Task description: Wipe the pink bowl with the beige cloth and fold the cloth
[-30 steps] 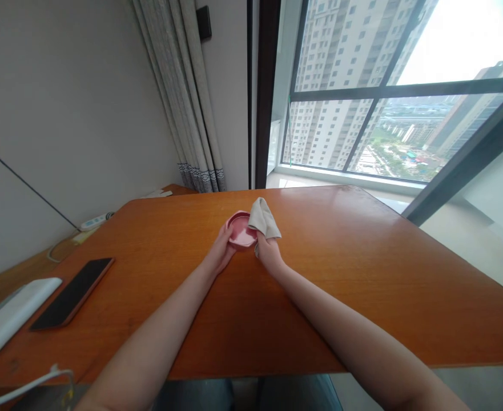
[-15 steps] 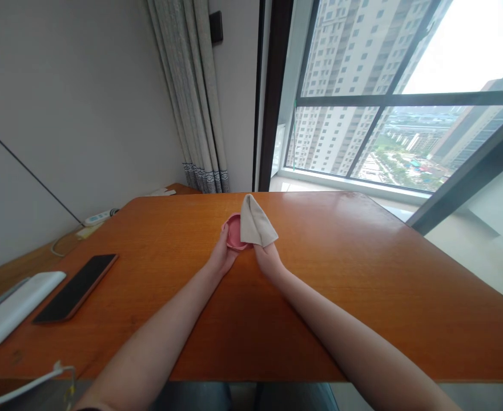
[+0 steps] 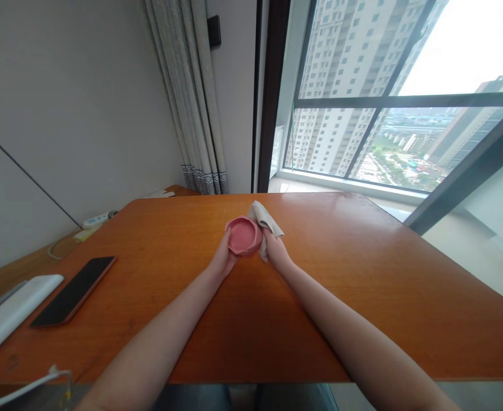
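A small pink bowl (image 3: 243,235) with a wavy rim is tilted so that its inside faces me. My left hand (image 3: 222,254) grips it by the left side, thumb at the rim. A pale beige cloth (image 3: 264,217) is in my right hand (image 3: 277,248), whose fingers are closed around it. The cloth lies against the bowl's right outer side, with a corner hanging below. Part of my right fingers is hidden by the cloth. Both hands are above the far middle of the wooden table (image 3: 328,297).
On the left of the table lie a dark flat tablet-like slab (image 3: 75,291) and a white device (image 3: 17,311). A power strip (image 3: 98,219) sits by the wall. A white cable (image 3: 24,386) crosses the near left corner. Beyond the table are a curtain (image 3: 191,103) and a window.
The cloth has moved from over the bowl's right part and inside to its right outer side, uncovering the inside. The bowl has shifted slightly right and turned more toward me.
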`<action>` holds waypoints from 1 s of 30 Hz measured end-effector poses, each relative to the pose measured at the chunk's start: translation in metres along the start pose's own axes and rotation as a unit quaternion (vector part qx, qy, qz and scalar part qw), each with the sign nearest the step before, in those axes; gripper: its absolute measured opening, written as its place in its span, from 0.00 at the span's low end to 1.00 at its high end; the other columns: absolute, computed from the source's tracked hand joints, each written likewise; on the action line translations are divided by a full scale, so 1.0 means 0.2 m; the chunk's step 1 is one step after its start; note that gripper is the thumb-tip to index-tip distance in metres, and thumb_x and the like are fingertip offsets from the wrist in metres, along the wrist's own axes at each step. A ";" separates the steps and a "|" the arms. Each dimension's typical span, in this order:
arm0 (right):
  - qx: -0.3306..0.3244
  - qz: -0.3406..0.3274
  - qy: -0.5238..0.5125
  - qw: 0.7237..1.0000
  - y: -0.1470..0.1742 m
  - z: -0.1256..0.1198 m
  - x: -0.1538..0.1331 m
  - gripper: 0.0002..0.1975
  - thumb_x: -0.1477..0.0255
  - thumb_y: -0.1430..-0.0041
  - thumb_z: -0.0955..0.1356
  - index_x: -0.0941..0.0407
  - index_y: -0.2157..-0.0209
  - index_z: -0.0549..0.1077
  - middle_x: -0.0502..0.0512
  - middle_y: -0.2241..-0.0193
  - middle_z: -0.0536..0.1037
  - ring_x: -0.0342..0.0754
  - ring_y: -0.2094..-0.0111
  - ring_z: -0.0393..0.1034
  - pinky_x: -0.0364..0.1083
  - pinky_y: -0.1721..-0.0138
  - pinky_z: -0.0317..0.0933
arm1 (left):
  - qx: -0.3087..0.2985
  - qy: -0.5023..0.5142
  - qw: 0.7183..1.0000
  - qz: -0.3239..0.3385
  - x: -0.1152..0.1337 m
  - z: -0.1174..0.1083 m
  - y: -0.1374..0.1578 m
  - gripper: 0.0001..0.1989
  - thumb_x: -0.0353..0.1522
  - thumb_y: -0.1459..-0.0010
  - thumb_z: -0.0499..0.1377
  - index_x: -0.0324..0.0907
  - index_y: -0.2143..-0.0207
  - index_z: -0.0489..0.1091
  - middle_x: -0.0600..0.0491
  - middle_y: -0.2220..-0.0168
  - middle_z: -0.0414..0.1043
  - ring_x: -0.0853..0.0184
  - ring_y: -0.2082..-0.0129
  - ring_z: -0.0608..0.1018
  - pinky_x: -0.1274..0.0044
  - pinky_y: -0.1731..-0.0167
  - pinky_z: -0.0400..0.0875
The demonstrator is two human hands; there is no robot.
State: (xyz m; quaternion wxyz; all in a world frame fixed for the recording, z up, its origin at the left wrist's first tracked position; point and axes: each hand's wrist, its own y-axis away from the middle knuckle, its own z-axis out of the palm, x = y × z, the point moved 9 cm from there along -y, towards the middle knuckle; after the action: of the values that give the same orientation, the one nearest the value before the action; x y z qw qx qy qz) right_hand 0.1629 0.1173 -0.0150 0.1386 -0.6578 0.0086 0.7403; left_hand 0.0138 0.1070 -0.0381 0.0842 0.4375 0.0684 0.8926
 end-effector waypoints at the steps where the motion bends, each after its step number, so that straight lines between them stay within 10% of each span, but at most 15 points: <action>1: 0.011 0.055 0.003 0.998 0.00 0.00 0.07 0.22 0.54 0.48 0.66 0.55 0.60 0.75 0.57 0.59 0.79 0.54 0.53 0.71 0.51 0.51 0.65 | 0.020 0.010 1.000 0.021 0.02 -0.02 -0.01 0.21 0.44 0.43 0.55 0.43 0.51 0.68 0.50 0.51 0.71 0.61 0.51 0.73 0.73 0.61 0.74; 8: -0.030 0.144 -0.044 0.988 0.06 0.09 0.23 0.24 0.51 0.53 0.68 0.57 0.66 0.74 0.57 0.72 0.80 0.52 0.68 0.76 0.47 0.68 0.71 | 0.051 -0.005 0.993 0.103 0.09 -0.09 -0.05 0.19 0.43 0.45 0.58 0.42 0.54 0.68 0.50 0.52 0.71 0.64 0.52 0.72 0.74 0.55 0.70; 16: 0.042 0.065 -0.099 0.992 0.01 -0.01 0.08 0.20 0.61 0.49 0.66 0.53 0.54 0.70 0.53 0.51 0.75 0.50 0.48 0.68 0.48 0.48 0.64 | 0.028 -0.194 0.975 0.104 0.05 -0.09 -0.07 0.17 0.37 0.54 0.66 0.41 0.62 0.68 0.52 0.64 0.71 0.63 0.59 0.72 0.70 0.53 0.65; 24: -0.033 0.111 -0.065 0.991 0.09 0.12 0.16 0.25 0.53 0.51 0.68 0.55 0.56 0.72 0.57 0.54 0.77 0.54 0.50 0.69 0.51 0.48 0.64 | 0.130 -0.018 0.985 0.115 0.08 -0.20 -0.07 0.10 0.36 0.45 0.56 0.43 0.62 0.69 0.52 0.62 0.73 0.62 0.55 0.73 0.70 0.53 0.66; 30: 0.012 0.063 -0.060 0.996 0.06 0.05 0.11 0.26 0.54 0.49 0.67 0.55 0.53 0.71 0.56 0.55 0.77 0.53 0.50 0.70 0.51 0.49 0.64 | 0.061 -0.075 0.989 0.110 0.10 -0.11 -0.05 0.14 0.36 0.51 0.61 0.40 0.61 0.71 0.51 0.61 0.73 0.64 0.57 0.74 0.74 0.57 0.69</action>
State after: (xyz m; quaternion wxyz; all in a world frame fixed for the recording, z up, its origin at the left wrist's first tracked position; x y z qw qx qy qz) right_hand 0.1481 0.1116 -0.0370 0.1002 -0.6086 0.0505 0.7855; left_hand -0.0142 0.1209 -0.0375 -0.0362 0.5124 0.0676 0.8553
